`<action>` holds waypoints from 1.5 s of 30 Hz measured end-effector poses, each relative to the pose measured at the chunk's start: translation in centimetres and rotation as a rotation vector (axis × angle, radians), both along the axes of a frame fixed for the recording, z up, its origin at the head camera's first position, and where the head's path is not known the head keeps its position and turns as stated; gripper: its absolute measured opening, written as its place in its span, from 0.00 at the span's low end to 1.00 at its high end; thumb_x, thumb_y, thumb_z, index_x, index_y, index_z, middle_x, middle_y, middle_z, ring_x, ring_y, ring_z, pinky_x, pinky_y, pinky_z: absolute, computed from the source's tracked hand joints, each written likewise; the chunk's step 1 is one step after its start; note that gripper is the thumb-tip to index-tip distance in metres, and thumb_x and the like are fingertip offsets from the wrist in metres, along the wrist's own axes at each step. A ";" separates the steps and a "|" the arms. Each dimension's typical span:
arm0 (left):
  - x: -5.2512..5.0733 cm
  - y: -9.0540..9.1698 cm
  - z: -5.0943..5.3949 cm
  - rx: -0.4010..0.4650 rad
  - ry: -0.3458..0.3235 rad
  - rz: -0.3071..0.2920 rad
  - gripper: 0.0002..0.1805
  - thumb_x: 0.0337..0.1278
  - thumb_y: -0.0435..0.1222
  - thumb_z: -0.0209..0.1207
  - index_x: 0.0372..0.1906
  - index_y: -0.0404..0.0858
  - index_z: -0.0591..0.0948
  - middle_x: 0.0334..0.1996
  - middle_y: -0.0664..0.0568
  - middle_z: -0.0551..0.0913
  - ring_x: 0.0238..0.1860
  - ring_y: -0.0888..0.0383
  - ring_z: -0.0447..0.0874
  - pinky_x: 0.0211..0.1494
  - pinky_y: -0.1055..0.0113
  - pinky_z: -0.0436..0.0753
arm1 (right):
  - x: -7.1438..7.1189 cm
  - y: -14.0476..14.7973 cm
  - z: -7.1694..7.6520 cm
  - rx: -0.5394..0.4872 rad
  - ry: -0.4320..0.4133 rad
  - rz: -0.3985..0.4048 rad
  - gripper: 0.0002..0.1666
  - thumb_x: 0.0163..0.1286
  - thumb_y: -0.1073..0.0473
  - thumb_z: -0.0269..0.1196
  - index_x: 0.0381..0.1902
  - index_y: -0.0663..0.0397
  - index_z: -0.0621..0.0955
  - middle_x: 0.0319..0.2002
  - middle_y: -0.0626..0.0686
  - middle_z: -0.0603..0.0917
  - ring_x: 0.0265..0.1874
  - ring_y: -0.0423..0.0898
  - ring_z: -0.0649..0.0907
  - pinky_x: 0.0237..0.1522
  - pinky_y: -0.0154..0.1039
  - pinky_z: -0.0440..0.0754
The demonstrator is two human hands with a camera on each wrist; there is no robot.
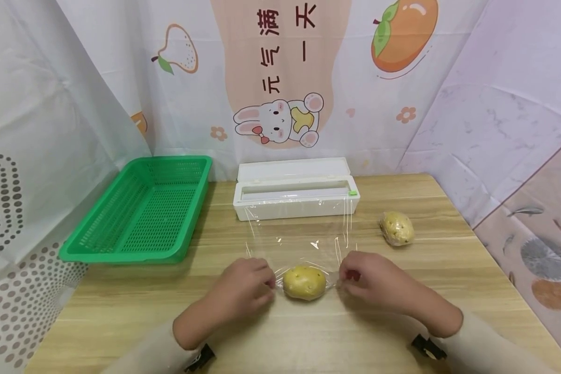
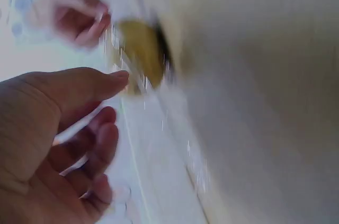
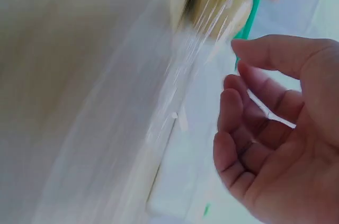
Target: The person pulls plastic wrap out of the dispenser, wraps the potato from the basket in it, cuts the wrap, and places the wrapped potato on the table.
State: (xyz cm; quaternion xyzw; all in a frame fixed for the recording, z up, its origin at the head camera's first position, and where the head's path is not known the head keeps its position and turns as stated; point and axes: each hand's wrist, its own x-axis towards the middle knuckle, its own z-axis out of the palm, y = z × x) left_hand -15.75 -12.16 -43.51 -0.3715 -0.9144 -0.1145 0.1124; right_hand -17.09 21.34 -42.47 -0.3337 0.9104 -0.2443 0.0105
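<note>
A yellow potato (image 1: 304,283) lies on the table beneath clear plastic wrap (image 1: 299,241), which stretches from a white dispenser box (image 1: 296,209). My left hand (image 1: 248,284), at the potato's left end, pinches the gathered wrap. On the opposite side my right hand (image 1: 371,283) holds the wrap close to the potato, fingers curled. Blurred in the left wrist view, the potato (image 2: 142,52) shows beyond my left thumb (image 2: 90,86). From the right wrist, the film (image 3: 177,91) runs in shiny creases past my curled fingers; the film between the fingertips is hard to make out.
Behind the right hand sits another potato (image 1: 397,228), apparently wrapped in film. A green perforated basket (image 1: 194,218) stands at the left of the wooden table (image 1: 304,345). The dispenser's lid (image 1: 294,169) is raised against the printed curtain (image 1: 369,114).
</note>
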 end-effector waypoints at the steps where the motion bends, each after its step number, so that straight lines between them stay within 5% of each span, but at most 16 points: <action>1: 0.3 0.4 -0.1 0.006 0.048 -0.047 0.07 0.49 0.40 0.74 0.32 0.51 0.86 0.34 0.63 0.84 0.36 0.64 0.81 0.41 0.65 0.80 | 0.5 -0.5 0.1 -0.013 0.036 0.033 0.11 0.59 0.62 0.74 0.33 0.39 0.83 0.32 0.34 0.80 0.33 0.33 0.80 0.37 0.32 0.83; 4: 1.1 1.5 -0.4 0.034 0.157 -0.134 0.07 0.49 0.38 0.73 0.35 0.50 0.88 0.37 0.61 0.85 0.37 0.62 0.82 0.38 0.66 0.77 | 1.7 -1.9 0.1 -0.036 0.144 0.103 0.12 0.58 0.60 0.76 0.35 0.39 0.84 0.37 0.34 0.81 0.37 0.33 0.82 0.41 0.34 0.84; 7: 1.4 2.3 -0.7 0.069 0.205 -0.139 0.10 0.47 0.38 0.74 0.37 0.49 0.89 0.40 0.60 0.85 0.39 0.62 0.82 0.39 0.66 0.76 | 2.4 -3.0 -0.2 -0.047 0.258 0.138 0.14 0.56 0.59 0.77 0.37 0.39 0.85 0.40 0.35 0.81 0.40 0.33 0.82 0.43 0.35 0.85; 12: 1.4 2.8 -0.9 0.128 0.225 -0.107 0.12 0.43 0.34 0.74 0.37 0.49 0.90 0.41 0.58 0.85 0.41 0.60 0.84 0.40 0.65 0.77 | 2.8 -4.1 -0.9 -0.069 0.403 0.152 0.17 0.51 0.64 0.75 0.37 0.39 0.85 0.41 0.38 0.82 0.40 0.35 0.82 0.42 0.35 0.84; 17: 1.3 2.9 -0.8 0.148 0.178 -0.103 0.12 0.45 0.34 0.74 0.38 0.48 0.89 0.49 0.53 0.88 0.50 0.57 0.88 0.49 0.61 0.84 | 2.7 -4.4 -1.2 -0.074 0.430 0.137 0.16 0.50 0.65 0.74 0.36 0.40 0.86 0.41 0.39 0.82 0.39 0.37 0.81 0.41 0.35 0.84; 27: 0.0 3.0 -0.2 0.098 -0.097 0.011 0.21 0.51 0.41 0.76 0.52 0.44 0.87 0.57 0.53 0.87 0.57 0.56 0.87 0.60 0.58 0.85 | 1.6 -4.6 -0.9 -0.034 0.266 0.020 0.19 0.52 0.60 0.77 0.43 0.43 0.88 0.46 0.40 0.83 0.45 0.36 0.83 0.49 0.39 0.86; 45: -3.2 3.5 0.2 0.130 -0.240 0.059 0.22 0.46 0.44 0.80 0.47 0.43 0.88 0.44 0.58 0.89 0.47 0.60 0.87 0.54 0.62 0.85 | -0.8 -5.2 -0.5 -0.009 0.081 -0.088 0.35 0.50 0.53 0.83 0.57 0.49 0.85 0.53 0.43 0.82 0.52 0.41 0.83 0.57 0.42 0.85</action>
